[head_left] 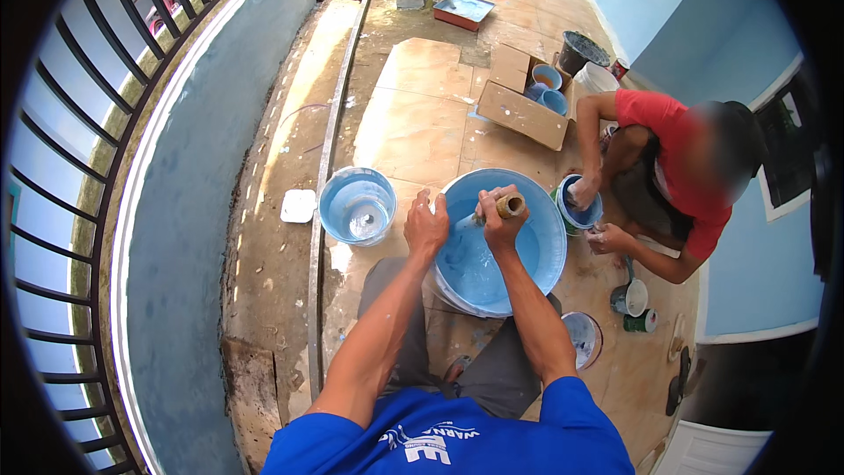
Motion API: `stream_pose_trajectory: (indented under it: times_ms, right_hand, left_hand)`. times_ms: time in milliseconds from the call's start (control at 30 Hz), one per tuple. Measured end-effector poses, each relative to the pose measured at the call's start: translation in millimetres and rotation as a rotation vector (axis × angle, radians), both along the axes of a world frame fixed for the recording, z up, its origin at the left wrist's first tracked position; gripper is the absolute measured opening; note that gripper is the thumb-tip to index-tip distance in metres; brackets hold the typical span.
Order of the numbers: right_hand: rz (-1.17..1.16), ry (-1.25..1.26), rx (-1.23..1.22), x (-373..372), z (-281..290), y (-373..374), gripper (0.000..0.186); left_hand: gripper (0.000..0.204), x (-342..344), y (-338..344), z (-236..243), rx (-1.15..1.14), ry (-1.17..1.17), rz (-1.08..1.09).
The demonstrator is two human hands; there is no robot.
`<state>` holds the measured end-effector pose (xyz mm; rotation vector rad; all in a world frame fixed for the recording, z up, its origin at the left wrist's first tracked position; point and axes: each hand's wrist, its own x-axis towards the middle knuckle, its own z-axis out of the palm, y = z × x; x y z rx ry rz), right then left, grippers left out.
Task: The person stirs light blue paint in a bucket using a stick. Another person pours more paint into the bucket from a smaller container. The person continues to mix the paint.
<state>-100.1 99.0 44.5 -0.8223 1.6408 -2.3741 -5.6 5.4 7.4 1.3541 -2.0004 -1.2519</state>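
A large round bucket (552,277) of light blue paint stands between my knees. My right hand (503,222) is closed around a thick bamboo stick (510,205). The stick's hollow end points up toward me, and its blue-coated part slants down to the left over the paint. At the bucket's left rim, my left hand (425,227) grips the edge, its fingers partly hidden. Just left of that hand sits a smaller bucket (332,211) with pale blue paint inside.
A person in a red shirt (655,110) squats at right, hands at a small paint bucket (594,215). Beyond are a cardboard box (527,116), a black bucket (580,53) and a red paint tray (457,21). A metal bar (331,141) and a railed wall (180,211) run along the left.
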Motion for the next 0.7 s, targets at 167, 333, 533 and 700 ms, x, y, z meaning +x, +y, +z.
stream_pose_trajectory:
  times_ms: [167,333,533,700]
  right_hand:
    - [0.027,0.485,0.389,-30,0,21,0.028]
    - [0.122,0.109,0.424,-15,-1,32,0.026]
    - [-0.063,-0.041,0.059,-2,-9,5,0.021]
    - [-0.137,0.335,0.281,-35,-20,27,0.024]
  left_hand:
    - [0.056,1,0,1,-0.01,-0.007,-0.01]
    - [0.055,2,-2,-2,0.002,0.032,-0.014]
    - [0.055,1,0,2,-0.025,0.03,-0.018]
    - [0.055,-1,1,-1,-0.029,0.027,-0.02]
